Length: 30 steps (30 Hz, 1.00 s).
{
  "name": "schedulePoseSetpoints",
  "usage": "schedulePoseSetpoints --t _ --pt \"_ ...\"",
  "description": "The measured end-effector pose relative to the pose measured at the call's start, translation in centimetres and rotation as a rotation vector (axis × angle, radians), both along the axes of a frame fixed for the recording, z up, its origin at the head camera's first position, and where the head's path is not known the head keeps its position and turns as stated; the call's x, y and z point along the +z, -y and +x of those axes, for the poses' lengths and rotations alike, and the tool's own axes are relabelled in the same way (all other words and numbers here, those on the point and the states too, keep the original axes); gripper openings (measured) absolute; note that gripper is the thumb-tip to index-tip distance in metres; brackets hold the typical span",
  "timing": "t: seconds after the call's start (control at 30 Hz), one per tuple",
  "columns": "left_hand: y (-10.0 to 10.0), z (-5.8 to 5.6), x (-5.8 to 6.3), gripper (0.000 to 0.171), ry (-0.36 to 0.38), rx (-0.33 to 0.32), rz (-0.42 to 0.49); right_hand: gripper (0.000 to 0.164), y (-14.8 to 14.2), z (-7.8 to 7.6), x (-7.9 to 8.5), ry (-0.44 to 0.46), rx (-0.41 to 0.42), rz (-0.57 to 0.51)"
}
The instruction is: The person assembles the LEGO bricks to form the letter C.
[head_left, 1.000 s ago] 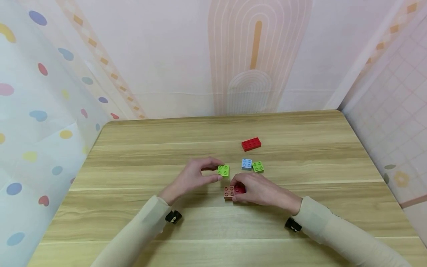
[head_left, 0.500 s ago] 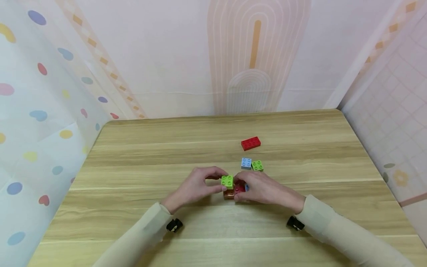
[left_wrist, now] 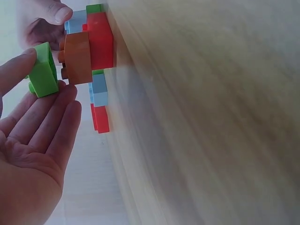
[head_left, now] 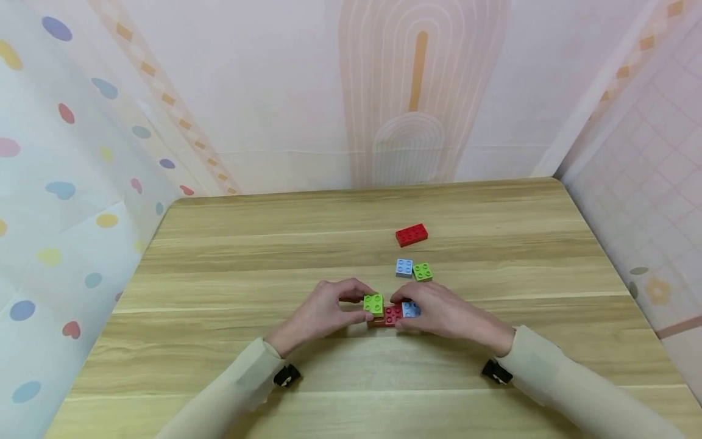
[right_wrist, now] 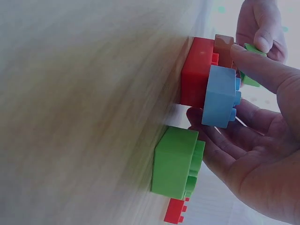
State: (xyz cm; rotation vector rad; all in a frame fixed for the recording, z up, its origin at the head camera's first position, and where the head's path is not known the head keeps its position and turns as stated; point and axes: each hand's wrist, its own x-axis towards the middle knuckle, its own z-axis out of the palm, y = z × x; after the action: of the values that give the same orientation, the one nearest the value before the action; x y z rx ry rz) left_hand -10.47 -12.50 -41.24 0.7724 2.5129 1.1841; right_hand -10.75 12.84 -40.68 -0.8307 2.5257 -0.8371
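My left hand [head_left: 323,308] pinches a lime-green building block [head_left: 373,305] between thumb and fingers. The left wrist view shows that block tilted, apart from the studs of a brown block [left_wrist: 78,61]. Brown and light-blue [right_wrist: 219,96] blocks sit on a longer red block [right_wrist: 197,70], its middle studs bare between them, forming a low stack on the table. From the right, my right hand [head_left: 446,312] holds this stack, thumb on the near side and fingers on the far side, around where red and blue meet. In the head view, the held green block hides most of the brown one.
Behind the hands, a second light-blue block [head_left: 404,268] and another green block [head_left: 423,272] lie side by side on the wooden table [head_left: 247,244]. Farther back is a long red block [head_left: 412,235]. A patterned backdrop [head_left: 274,91] rises at the table's far edge.
My left hand has brought the green block nearer and slightly right, from behind the brown block to over it. My right hand has slid right along the stack, uncovering red studs and the blue block.
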Motion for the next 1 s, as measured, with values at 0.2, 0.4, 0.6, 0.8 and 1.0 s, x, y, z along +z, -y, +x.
schedulePoseSetpoints --t 0.2,0.4,0.6,0.8,1.0 --pt "-0.17 0.22 -0.11 0.032 -0.014 -0.004 -0.002 0.040 -0.38 0.04 -0.17 -0.011 0.003 -0.011" --pt "-0.24 0.22 -0.32 0.030 -0.010 -0.012 -0.020 0.037 -0.60 0.10 -0.37 -0.021 0.007 -0.021" --pt "-0.35 0.27 -0.12 0.028 -0.004 -0.015 -0.054 0.035 -0.66 0.07 -0.56 -0.032 0.015 -0.028" --pt "-0.42 0.58 0.15 0.026 -0.052 -0.032 -0.081 0.033 -0.57 -0.02 -0.59 -0.032 0.019 -0.025" --pt "-0.76 0.76 0.27 0.025 -0.138 -0.058 -0.126 0.032 -0.47 -0.02 -0.60 -0.032 0.018 -0.017"
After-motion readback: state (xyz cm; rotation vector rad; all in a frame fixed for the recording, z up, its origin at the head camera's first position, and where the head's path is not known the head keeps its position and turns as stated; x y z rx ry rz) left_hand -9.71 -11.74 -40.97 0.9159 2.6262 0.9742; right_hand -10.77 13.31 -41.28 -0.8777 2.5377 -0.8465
